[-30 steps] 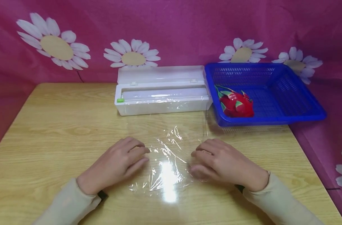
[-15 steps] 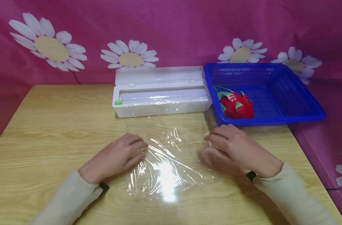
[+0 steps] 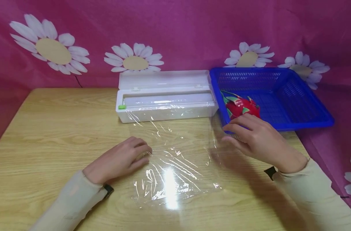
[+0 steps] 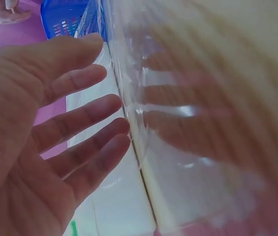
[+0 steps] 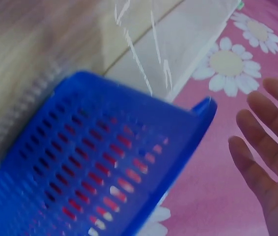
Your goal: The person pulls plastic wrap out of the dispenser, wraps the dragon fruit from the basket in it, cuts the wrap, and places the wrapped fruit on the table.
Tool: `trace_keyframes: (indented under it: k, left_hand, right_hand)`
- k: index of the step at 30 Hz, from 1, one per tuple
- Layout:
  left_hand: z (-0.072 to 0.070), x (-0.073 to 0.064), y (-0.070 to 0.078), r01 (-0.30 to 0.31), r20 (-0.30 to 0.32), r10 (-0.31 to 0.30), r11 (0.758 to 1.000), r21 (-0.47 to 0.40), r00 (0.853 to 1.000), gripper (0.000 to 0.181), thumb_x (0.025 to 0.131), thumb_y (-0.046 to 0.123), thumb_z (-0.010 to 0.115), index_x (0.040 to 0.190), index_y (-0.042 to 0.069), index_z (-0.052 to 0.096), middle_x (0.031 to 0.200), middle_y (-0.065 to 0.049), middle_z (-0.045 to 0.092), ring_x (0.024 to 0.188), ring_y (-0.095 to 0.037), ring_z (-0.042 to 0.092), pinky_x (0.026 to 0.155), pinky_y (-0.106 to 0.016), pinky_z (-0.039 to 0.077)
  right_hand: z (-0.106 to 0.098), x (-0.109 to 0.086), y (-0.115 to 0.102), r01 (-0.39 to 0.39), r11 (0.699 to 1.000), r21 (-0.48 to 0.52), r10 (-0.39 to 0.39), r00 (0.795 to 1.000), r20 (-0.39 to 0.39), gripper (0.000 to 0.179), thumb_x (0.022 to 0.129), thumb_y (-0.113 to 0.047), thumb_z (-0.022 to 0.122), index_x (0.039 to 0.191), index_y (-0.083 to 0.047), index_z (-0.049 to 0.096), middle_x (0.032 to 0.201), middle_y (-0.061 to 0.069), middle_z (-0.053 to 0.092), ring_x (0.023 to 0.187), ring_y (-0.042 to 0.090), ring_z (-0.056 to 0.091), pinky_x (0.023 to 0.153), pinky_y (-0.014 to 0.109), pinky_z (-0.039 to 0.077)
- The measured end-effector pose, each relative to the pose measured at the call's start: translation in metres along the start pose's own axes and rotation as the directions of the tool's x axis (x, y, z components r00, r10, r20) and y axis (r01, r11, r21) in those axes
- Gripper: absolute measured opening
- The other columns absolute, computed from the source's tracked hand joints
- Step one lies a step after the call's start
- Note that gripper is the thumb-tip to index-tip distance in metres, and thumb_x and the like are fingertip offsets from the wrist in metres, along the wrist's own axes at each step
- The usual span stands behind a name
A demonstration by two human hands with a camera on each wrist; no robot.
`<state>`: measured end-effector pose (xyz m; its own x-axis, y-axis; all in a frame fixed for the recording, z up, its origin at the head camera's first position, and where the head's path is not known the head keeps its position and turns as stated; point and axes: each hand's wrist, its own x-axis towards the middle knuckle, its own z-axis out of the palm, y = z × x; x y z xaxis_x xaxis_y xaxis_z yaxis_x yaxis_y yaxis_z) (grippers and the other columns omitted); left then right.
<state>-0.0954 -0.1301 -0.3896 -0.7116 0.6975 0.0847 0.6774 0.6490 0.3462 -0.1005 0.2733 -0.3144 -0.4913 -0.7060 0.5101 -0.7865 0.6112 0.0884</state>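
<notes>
A sheet of clear plastic wrap (image 3: 178, 160) stretches over the wooden table from the roll (image 3: 168, 98) in a white dispenser box (image 3: 166, 114), whose lid is raised. At the sheet's left edge is my left hand (image 3: 119, 160), its fingers spread in the left wrist view; whether the fingertips touch the film I cannot tell. My right hand (image 3: 257, 138) is above the near left corner of the blue basket (image 3: 296, 125), fingers apart and holding nothing in the right wrist view. Inside the basket lies a red dragon fruit (image 3: 241, 104) with green tips, partly hidden by that hand.
A green slider (image 3: 121, 107) sits at the dispenser's left end. The basket stands against the box's right end and reaches past the table's right edge. Behind everything hangs a pink cloth (image 3: 189, 32) with daisies.
My right hand has left the wrap's right edge and moved right and forward to the basket. The left hand has barely shifted. The wrap's creases lie differently.
</notes>
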Motion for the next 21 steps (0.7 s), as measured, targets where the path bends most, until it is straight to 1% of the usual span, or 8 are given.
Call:
trace_keyframes:
  k: [5,8,10,12,15,21]
  left_hand:
    - [0.001,0.002,-0.002,-0.014,0.032,0.014,1.000,0.018,0.999,0.030,0.099,0.029,0.070,0.123,0.011,0.071,0.120,-0.007,0.070,0.115,-0.022,0.063,0.104,-0.041,0.056]
    - [0.002,0.003,-0.004,-0.015,0.043,0.014,1.000,0.022,0.999,0.030,0.098,0.027,0.071,0.122,0.010,0.072,0.119,-0.006,0.070,0.114,-0.022,0.062,0.102,-0.041,0.056]
    - [0.001,0.002,-0.004,-0.002,0.051,0.001,1.000,0.019,0.999,0.031,0.098,0.027,0.071,0.122,0.010,0.071,0.120,-0.006,0.069,0.115,-0.022,0.061,0.103,-0.041,0.055]
    - [0.002,0.002,-0.004,0.005,0.053,-0.006,1.000,0.019,0.999,0.032,0.097,0.027,0.072,0.123,0.009,0.071,0.122,-0.007,0.069,0.117,-0.022,0.061,0.104,-0.041,0.055]
    - [0.001,0.001,-0.003,0.017,0.054,-0.018,1.000,0.018,0.998,0.034,0.096,0.027,0.073,0.124,0.009,0.071,0.123,-0.008,0.068,0.117,-0.023,0.061,0.104,-0.042,0.056]
    - [0.003,0.002,-0.001,0.012,0.049,-0.013,1.000,0.023,0.999,0.032,0.095,0.025,0.073,0.123,0.009,0.071,0.124,-0.008,0.067,0.118,-0.023,0.061,0.104,-0.042,0.056]
  right_hand:
    - [-0.011,0.003,0.008,-0.048,0.999,-0.015,0.048,0.998,0.037,0.058,0.108,-0.053,0.042,0.107,-0.006,0.075,0.098,0.009,0.072,0.095,0.027,0.067,0.094,0.041,0.052]
    - [-0.014,0.004,0.013,-0.056,0.998,-0.018,0.057,0.998,0.035,0.058,0.108,-0.055,0.044,0.108,-0.006,0.075,0.101,0.010,0.073,0.097,0.029,0.067,0.097,0.043,0.050]
    - [-0.014,0.004,0.019,-0.062,0.998,-0.022,0.063,0.998,0.029,0.058,0.107,-0.056,0.044,0.109,-0.007,0.075,0.102,0.011,0.073,0.096,0.029,0.067,0.094,0.042,0.050]
    - [-0.013,0.005,0.026,-0.073,0.997,-0.021,0.074,0.997,0.019,0.058,0.107,-0.057,0.045,0.108,-0.008,0.075,0.102,0.011,0.073,0.093,0.028,0.066,0.088,0.040,0.051]
    - [-0.010,0.005,0.039,-0.100,0.995,-0.014,0.100,0.995,0.017,0.059,0.106,-0.058,0.045,0.107,-0.008,0.076,0.101,0.009,0.074,0.089,0.026,0.064,0.082,0.037,0.048]
    - [-0.004,-0.001,0.058,-0.141,0.990,-0.012,0.142,0.990,0.018,0.065,0.105,-0.061,0.041,0.103,-0.006,0.075,0.097,0.011,0.072,0.089,0.028,0.063,0.081,0.041,0.049]
